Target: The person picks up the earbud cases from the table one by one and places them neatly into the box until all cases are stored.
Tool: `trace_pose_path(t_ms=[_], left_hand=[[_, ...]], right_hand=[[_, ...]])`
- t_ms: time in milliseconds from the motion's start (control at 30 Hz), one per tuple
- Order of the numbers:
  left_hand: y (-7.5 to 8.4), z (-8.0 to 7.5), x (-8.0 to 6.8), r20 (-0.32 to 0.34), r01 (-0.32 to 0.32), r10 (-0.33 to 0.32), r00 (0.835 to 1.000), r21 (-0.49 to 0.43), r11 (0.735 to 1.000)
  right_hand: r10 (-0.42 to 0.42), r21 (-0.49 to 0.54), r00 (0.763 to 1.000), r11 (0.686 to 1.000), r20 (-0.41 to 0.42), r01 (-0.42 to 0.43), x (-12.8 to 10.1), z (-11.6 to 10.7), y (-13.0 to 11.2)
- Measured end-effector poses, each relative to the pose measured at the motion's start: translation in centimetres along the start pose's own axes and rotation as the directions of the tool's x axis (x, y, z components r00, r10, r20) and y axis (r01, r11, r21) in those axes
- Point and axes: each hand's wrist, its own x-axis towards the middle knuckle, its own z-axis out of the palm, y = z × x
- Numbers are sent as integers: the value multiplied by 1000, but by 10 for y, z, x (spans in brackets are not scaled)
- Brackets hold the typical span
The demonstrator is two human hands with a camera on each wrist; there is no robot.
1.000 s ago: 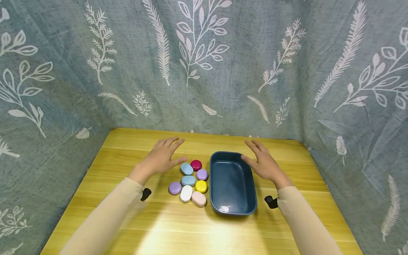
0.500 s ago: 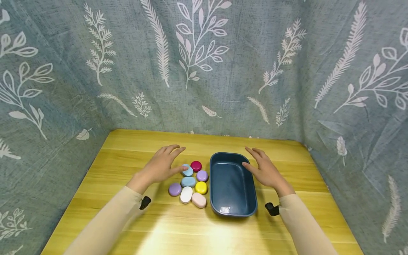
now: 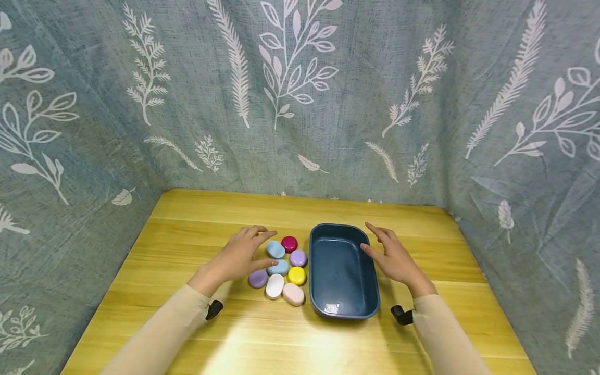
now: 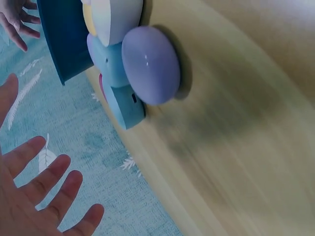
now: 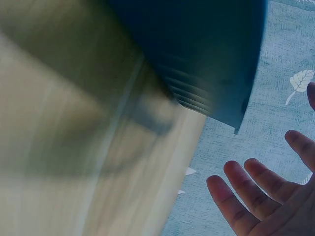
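The fingers (image 3: 255,232) of the left hand (image 3: 239,255) are spread and relaxed, and nothing is held; the cluster of coloured pebbles (image 3: 281,268) is seen just beside and partly under them. The right hand (image 3: 396,258) is also kept open and holds nothing, over the right rim of the blue tray (image 3: 344,310). Both lie on the bench (image 3: 187,229).

left hand (image 3: 238,256) lowered onto pebbles (image 3: 280,267), right hand (image 3: 396,259) lowered
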Motion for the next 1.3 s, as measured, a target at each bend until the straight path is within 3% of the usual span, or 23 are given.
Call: trace_pose_path(t_ms=[267, 500, 700, 1133, 1300], left_hand=[[7, 12, -9, -5, -9, 10, 1000, 24, 1000], [13, 23, -17, -3, -56, 56, 998, 47, 997], [16, 34, -20, 18, -74, 74, 997, 3, 997], [28, 48, -26, 98, -39, 43, 994, -41, 998], [30, 52, -27, 99, -28, 36, 994, -78, 997]], right_hand=[[21, 30, 1000, 999, 10, -21, -7, 9, 5], [25, 67, 1000, 997, 13, -26, -13, 15, 7], [31, 79, 999, 996, 12, -32, -15, 21, 12], [47, 106, 999, 993, 22, -49, -19, 31, 15], [47, 116, 999, 992, 24, -49, -20, 36, 17]])
